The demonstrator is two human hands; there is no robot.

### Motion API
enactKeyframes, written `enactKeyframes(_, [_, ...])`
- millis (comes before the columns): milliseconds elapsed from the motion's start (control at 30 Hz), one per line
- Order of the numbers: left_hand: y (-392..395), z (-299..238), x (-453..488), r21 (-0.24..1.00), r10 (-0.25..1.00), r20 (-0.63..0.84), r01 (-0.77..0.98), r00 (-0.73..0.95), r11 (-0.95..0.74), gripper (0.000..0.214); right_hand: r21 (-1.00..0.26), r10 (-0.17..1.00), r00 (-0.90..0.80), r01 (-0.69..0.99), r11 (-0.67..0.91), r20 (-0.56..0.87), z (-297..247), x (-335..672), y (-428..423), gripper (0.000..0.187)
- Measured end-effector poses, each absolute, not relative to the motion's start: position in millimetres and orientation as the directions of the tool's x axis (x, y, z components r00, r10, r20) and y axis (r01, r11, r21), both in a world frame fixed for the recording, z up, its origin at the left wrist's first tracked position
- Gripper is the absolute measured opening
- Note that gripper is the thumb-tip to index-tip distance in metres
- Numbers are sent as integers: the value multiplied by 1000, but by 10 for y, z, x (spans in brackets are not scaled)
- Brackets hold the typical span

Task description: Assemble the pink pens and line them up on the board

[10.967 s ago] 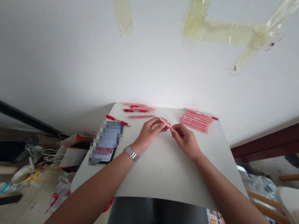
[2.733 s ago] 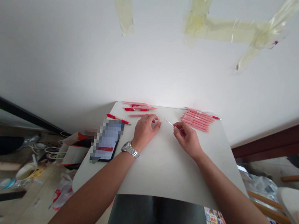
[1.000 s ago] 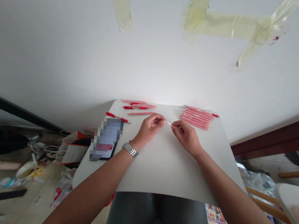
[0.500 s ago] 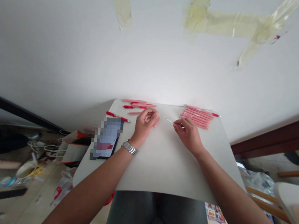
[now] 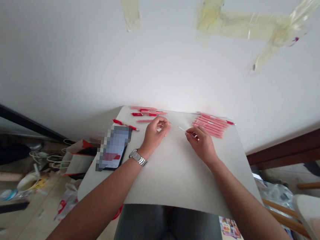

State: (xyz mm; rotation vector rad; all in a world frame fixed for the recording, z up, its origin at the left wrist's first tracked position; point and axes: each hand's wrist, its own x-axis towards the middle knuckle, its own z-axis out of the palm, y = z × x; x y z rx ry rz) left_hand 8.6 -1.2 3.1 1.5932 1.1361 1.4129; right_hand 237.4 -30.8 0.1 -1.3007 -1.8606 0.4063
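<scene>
Near the middle of the white table (image 5: 169, 173), my left hand (image 5: 156, 131) is closed in a pinch, thumb against fingers. A short bit of slim pink piece (image 5: 167, 130) shows at its fingertips; the rest is hidden. To its right, my right hand (image 5: 201, 141) grips a thin pale pen refill (image 5: 182, 129) that points left toward the left hand. Something red and white shows between the right fingers, too small to make out. The hands are apart. Beyond my right hand lies a row of slim pink pieces (image 5: 210, 126).
Red pens (image 5: 137, 114) and pink pieces (image 5: 146, 108) lie at the table's back left. Another red pen (image 5: 117, 122) is above a phone (image 5: 117, 146) on the left. One red-ended pen (image 5: 230, 123) lies at back right. A white wall (image 5: 164, 68) rises behind the table.
My left fingers have shifted slightly, and less of the pink piece shows below them. The right hand and the refill stay nearly where they were.
</scene>
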Motion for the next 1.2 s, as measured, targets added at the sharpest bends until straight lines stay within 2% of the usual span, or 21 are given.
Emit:
enactKeyframes(100, [-14,29,84,925,937,349,152,26,-349,19,-658,888,-137,624,421,438,5,2371,-312,19])
enactKeyframes(400, [20,-29,38,862,924,381,359,3,-357,13,-678,888,-118,603,420,444,14,2365,-310,17])
enactKeyframes(567, [-50,69,4,747,922,387,582,12,-322,20,-679,891,-126,604,418,436,17,2368,-309,18])
enactKeyframes(700, [-69,101,-45,640,917,398,703,41,-309,12,-685,896,-117,605,406,428,28,2364,-317,18])
enactKeyframes(833, [-46,58,-79,585,907,415,743,70,-325,13,-688,899,-116,605,401,422,38,2356,-327,19])
enactKeyframes(1033, [-42,34,-80,576,898,434,744,74,-339,1,-684,897,-116,606,405,427,27,2358,-323,20])
enactKeyframes(1200, [-48,44,-68,577,906,417,748,74,-327,6,-690,897,-114,600,406,428,28,2358,-315,18])
